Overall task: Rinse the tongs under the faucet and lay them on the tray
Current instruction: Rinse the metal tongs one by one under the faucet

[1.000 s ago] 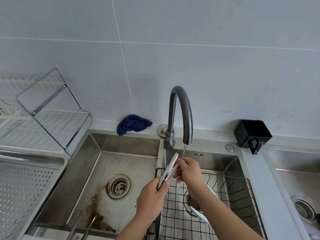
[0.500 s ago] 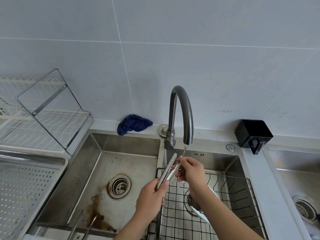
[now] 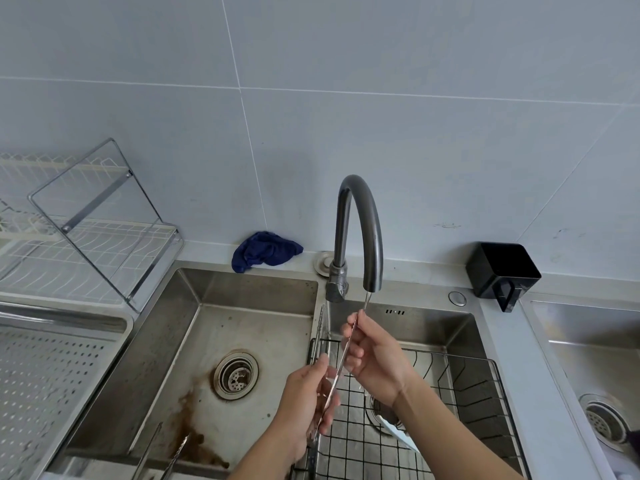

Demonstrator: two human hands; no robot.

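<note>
I hold thin metal tongs [image 3: 338,362] upright over the divider between the two basins, just below the spout of the dark curved faucet [image 3: 360,216]. My left hand [image 3: 304,400] grips their lower end. My right hand [image 3: 377,358] pinches one arm higher up, close to the spout, where a thin stream of water falls. The other serrated arm stands apart to the left. The perforated steel tray [image 3: 52,375] lies at the far left beside the left basin.
A second pair of tongs [image 3: 162,452] lies in the stained left basin [image 3: 242,317]. A black wire basket [image 3: 467,382] fills the right basin. A blue cloth [image 3: 263,251], a black cup [image 3: 502,271] and a dish rack [image 3: 86,237] line the back; another sink [image 3: 606,375] is at far right.
The tongs have turned from a slant to nearly upright and edge-on, and their arms have spread apart. My right hand rose slightly toward the spout.
</note>
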